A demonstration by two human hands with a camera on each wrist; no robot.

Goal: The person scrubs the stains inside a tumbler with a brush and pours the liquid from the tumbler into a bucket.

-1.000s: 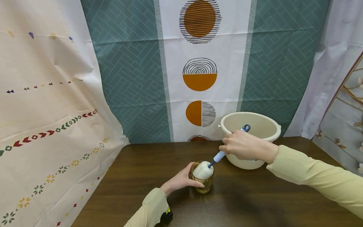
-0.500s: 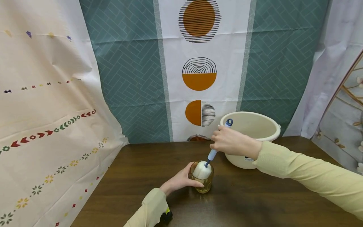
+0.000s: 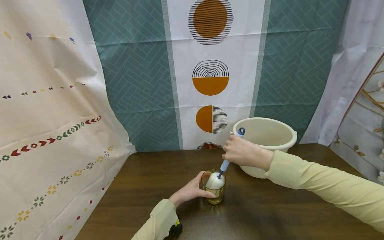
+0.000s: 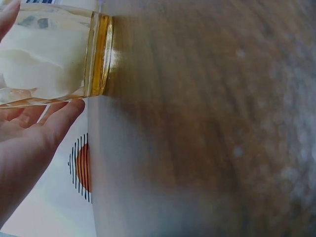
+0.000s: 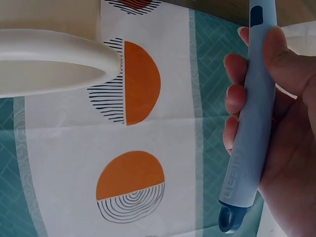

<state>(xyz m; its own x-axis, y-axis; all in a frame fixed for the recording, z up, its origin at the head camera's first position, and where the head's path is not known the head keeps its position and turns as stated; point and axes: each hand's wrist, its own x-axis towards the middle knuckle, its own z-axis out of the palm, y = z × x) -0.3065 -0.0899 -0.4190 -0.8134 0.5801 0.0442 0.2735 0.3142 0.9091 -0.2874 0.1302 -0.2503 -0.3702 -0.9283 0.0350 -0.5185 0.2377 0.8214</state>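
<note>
An amber drinking glass (image 3: 218,197) stands upright on the table, and my left hand (image 3: 192,191) grips it from the left with thumb and fingers spread around its side. Inside it sits the white sponge head (image 3: 214,182) of a bottle brush, its top bulging at the rim. The brush's light blue handle (image 3: 224,165) slants up to the right, wrapped by the fingers of my right hand (image 3: 246,152). In the right wrist view the thumb lies along the handle (image 5: 253,118), below which a dark blue hanging loop shows. White sponge fills the glass (image 4: 44,64) in the left wrist view.
A cream bucket (image 3: 267,131) stands behind my right hand at the table's back edge. The dark wooden table (image 3: 144,186) ends at a patterned curtain (image 3: 138,83). A small black thing (image 3: 175,230) with a yellow mark sits by my left sleeve.
My right hand has moved left, bringing the brush handle more upright, and the sponge head has shifted inside the glass. Since half a second ago little has moved. The left hand keeps its hold.
</note>
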